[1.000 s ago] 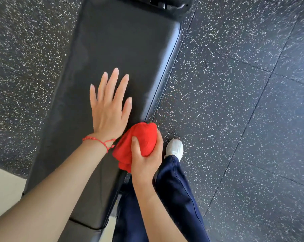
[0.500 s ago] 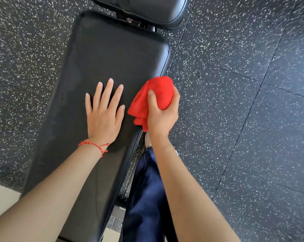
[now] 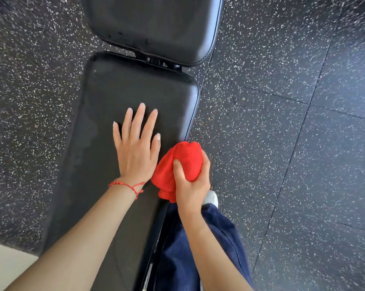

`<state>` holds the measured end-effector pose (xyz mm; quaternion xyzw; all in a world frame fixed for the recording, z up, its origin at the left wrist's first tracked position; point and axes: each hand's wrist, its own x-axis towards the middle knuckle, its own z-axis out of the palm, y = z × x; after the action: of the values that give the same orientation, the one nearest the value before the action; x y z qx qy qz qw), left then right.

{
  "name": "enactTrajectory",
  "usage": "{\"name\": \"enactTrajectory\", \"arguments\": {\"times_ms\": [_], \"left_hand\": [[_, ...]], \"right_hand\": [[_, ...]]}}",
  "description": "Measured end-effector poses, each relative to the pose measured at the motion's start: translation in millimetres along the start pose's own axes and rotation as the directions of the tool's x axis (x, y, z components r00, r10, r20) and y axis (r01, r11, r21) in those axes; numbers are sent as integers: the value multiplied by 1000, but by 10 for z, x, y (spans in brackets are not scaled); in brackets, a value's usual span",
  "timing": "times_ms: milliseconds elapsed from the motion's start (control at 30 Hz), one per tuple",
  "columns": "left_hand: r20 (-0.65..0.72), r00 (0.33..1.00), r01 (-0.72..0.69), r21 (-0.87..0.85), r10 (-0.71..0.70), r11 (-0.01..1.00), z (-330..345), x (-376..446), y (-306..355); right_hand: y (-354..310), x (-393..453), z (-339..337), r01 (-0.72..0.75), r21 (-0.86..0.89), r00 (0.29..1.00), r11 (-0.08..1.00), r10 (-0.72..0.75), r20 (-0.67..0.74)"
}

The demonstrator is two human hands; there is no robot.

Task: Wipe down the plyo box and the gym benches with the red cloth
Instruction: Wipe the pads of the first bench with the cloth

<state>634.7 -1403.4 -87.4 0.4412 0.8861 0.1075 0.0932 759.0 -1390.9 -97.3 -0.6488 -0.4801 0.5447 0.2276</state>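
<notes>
Red cloth [image 3: 184,162] sits bunched into a ball at roughly 5 o'clock of frame centre, pressed on the right edge of the counter pad [image 3: 118,97], half hanging over it. Right hand [image 3: 191,185] has its fingers [image 3: 178,171] curled tight around the cloth, thumb on top. Left hand [image 3: 136,150] lies flat on the pad just beside the cloth at its 9 o'clock, fingers spread wide and holding nothing; red string bracelet [image 3: 128,185] on that wrist. Pad is matte black vinyl, faint streaks toward its left side. Its long axis runs from 7 o'clock to 1 o'clock, far corners rounded. Second pad [image 3: 154,24] lies past it at 12 o'clock, with a gap and a metal hinge [image 3: 160,63] between the two. Floor [image 3: 282,122] is black rubber tile with white flecks, seams visible at 3 o'clock. Open floor on both sides of the pad, wider on the right. Dark blue trouser leg [image 3: 190,255] and white shoe [image 3: 212,198] stand close against the pad's right edge at 6 o'clock. Pale strip [image 3: 7,267] at 8 o'clock, can't tell what it is.
</notes>
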Motion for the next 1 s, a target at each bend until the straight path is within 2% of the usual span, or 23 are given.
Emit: {"name": "enactTrajectory", "arguments": {"times_ms": [133, 500, 700, 867, 1000], "left_hand": [[44, 995, -95, 40, 93, 995, 61, 415, 58], [20, 993, -116, 113, 115, 987, 115, 452, 68], [36, 996, -84, 85, 81, 993, 76, 489, 127], [36, 999, 19, -11, -18, 1000, -68, 594, 286], [-45, 997, 56, -61, -59, 997, -227, 867, 436]], "right_hand": [[-106, 137, 47, 3, -13, 999, 1000, -4, -35], [-731, 1128, 213, 36, -24, 999, 999, -36, -37], [-741, 1098, 146, 29, -33, 999, 999, -27, 35], [-715, 1032, -31, 1, -40, 991, 999, 4, 137], [-851, 1233, -203, -12, -66, 984, 998, 23, 176]]}}
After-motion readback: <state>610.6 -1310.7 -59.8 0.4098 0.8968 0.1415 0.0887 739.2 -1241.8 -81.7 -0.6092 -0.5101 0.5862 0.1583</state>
